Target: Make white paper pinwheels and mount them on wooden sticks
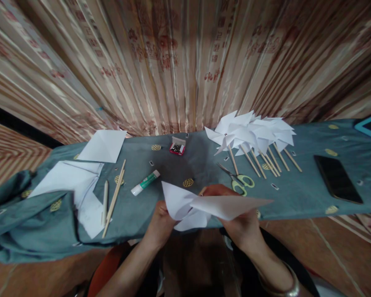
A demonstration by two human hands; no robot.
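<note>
Between my two hands is a white paper pinwheel (200,206), its blades curled toward the middle, held over the front edge of the cloth-covered table. My left hand (160,222) is closed on its left side, the fingertips partly behind the paper. On the right, my right hand (239,225) grips the paper from behind, and a long blade covers most of its fingers. No stick shows on this pinwheel. Close to my right hand lie scissors (239,181) with light green handles. A green and white glue tube (145,182) rests to the left beyond my left hand.
Several finished pinwheels (253,132) on wooden sticks lie at the back right. A small red box of pins (177,146) sits at the back middle. Paper sheets (102,145), wooden sticks (115,196) and a pencil-like stick (105,202) are at left. A dark phone (338,179) lies right.
</note>
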